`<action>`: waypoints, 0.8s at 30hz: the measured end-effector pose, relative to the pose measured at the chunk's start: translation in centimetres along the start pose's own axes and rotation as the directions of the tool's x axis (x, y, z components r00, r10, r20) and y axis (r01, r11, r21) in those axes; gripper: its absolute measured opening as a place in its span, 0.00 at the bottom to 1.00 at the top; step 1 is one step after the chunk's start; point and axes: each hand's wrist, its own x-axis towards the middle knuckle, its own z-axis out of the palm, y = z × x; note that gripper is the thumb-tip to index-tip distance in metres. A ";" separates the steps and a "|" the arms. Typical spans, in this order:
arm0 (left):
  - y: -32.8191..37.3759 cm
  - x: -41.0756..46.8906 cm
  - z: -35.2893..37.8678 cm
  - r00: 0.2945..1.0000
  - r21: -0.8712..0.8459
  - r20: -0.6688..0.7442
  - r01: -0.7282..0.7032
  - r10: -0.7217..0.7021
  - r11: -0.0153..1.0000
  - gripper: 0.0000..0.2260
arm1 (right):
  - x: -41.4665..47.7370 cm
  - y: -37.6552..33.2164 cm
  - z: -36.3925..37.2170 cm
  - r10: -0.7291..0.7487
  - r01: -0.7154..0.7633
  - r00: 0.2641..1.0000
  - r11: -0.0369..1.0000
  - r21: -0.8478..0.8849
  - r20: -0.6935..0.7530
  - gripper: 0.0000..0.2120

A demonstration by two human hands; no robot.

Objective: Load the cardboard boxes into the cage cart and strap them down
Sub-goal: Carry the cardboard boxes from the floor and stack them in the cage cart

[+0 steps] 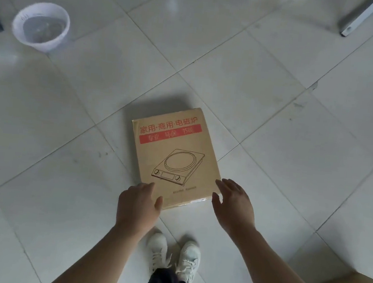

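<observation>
Cardboard box, long axis pointing away; left hand and right hand flank its near edge, grips spread, empty.

Head view, steeply down, floor close.

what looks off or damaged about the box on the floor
Nothing looks damaged. The cardboard box lies flat on the tiled floor, closed, only turned askew to the tile seams. One seam to the right carries a dark chip-like mark.

Tan cardboard box with red banner, black line drawing; white basket; pale grey tiles.
</observation>
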 end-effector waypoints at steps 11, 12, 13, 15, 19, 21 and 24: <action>-5.4 8.7 22.9 0.941 -0.007 0.192 0.285 -0.278 0.959 0.33 | 10.9 11.3 19.1 0.074 -0.054 0.984 0.991 -0.126 0.161 0.24; -5.9 9.3 24.7 0.936 -0.006 0.201 0.298 -0.290 0.955 0.34 | 11.6 12.3 20.7 0.081 -0.057 0.981 0.988 -0.140 0.176 0.25; -6.4 9.9 26.5 0.934 -0.003 0.201 0.302 -0.296 0.953 0.35 | 12.3 13.2 22.2 0.090 -0.063 0.978 0.987 -0.150 0.187 0.26; -7.3 11.0 29.4 0.933 -0.003 0.190 0.313 -0.307 0.950 0.36 | 13.3 14.7 25.0 0.104 -0.070 0.973 0.983 -0.169 0.206 0.27; -9.2 13.0 34.1 0.908 -0.109 0.213 0.390 -0.362 0.914 0.41 | 14.7 16.6 29.1 0.118 -0.095 0.978 0.987 -0.132 0.175 0.29; -9.9 13.6 35.7 0.897 -0.240 0.226 0.430 -0.380 0.870 0.45 | 15.4 17.0 30.1 0.151 -0.142 0.978 0.987 -0.071 0.144 0.31; -10.3 13.9 36.8 0.908 -0.325 0.211 0.415 -0.362 0.850 0.48 | 16.1 17.3 30.8 0.166 -0.165 0.980 0.986 -0.019 0.111 0.35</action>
